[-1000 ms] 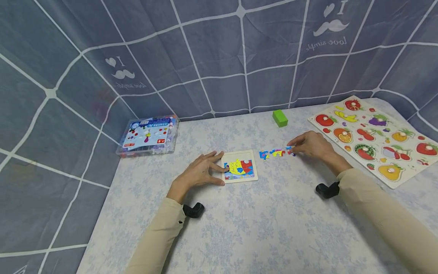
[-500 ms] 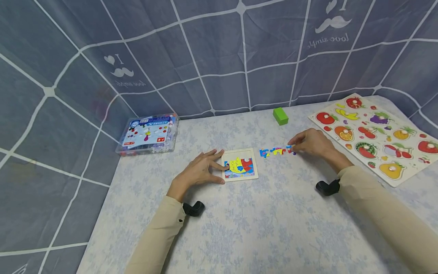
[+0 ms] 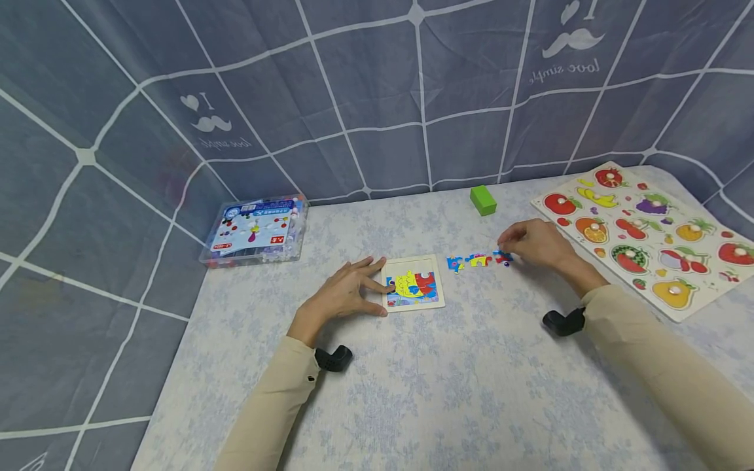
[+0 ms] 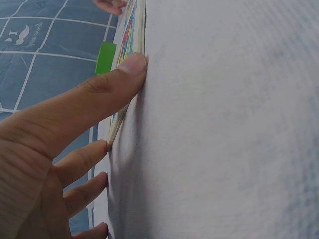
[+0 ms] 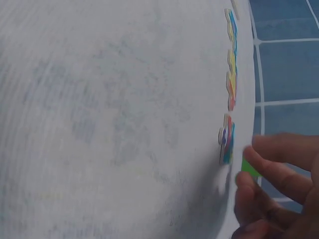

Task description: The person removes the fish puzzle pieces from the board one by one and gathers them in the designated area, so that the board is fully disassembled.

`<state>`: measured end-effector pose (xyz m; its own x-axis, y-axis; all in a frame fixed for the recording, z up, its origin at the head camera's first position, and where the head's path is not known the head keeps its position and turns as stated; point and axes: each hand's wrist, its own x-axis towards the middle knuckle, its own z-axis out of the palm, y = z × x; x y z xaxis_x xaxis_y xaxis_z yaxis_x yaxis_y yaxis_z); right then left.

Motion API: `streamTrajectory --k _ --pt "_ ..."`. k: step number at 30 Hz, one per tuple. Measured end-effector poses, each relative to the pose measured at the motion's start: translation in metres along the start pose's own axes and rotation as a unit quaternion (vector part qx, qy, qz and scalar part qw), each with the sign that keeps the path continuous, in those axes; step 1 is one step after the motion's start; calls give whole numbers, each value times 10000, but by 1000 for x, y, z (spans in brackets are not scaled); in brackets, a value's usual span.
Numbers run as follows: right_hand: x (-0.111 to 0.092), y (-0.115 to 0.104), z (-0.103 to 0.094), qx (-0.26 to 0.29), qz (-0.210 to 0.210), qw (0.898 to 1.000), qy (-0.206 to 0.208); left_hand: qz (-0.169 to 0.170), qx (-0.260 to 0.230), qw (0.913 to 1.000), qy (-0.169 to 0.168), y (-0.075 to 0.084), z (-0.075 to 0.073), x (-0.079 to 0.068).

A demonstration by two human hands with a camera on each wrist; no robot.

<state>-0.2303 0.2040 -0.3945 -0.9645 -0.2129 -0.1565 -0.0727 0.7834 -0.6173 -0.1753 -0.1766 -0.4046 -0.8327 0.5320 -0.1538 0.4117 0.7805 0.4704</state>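
A small framed jigsaw puzzle point(image 3: 412, 309) with a yellow, red and blue picture lies on the table. My left hand point(image 3: 344, 294) is spread at its left side; the thumb touches the near corner and one fingertip rests on the picture. Right of the frame lie loose jigsaw pieces in a row: a blue one point(image 3: 455, 263), a yellow one point(image 3: 479, 260) and a red-and-blue one point(image 3: 502, 257). My right hand point(image 3: 538, 243) is over the red-and-blue piece. In the right wrist view its loosely bent fingers point(image 5: 279, 172) appear apart from that piece point(image 5: 228, 142).
A green block point(image 3: 483, 201) stands behind the pieces. At the right lies a fruit peg board point(image 3: 642, 226). A clear plastic box point(image 3: 253, 232) with a printed label is at the back left. A grey-blue checked curtain point(image 3: 377, 98) borders the table point(image 3: 412, 392).
My right fingers, earlier on the red-and-blue piece, have shifted slightly up and right, and more of that piece shows. My left hand stays at the puzzle frame.
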Motion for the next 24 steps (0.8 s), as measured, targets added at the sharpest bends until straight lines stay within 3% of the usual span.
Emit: streamTrajectory --k 4,8,15,24 --pt "2 -9 7 -27 -286 9991 325 42 10 10000 28 -1 0 0" --pt "5 -29 22 46 -833 9959 345 88 31 9999 69 -1 1 1" --pt "10 -74 59 302 -1489 9878 -348 22 42 10000 -5 -2 2 1" --pt "11 -119 96 18 -1748 9772 -1208 147 33 9999 -16 -3 1 1"
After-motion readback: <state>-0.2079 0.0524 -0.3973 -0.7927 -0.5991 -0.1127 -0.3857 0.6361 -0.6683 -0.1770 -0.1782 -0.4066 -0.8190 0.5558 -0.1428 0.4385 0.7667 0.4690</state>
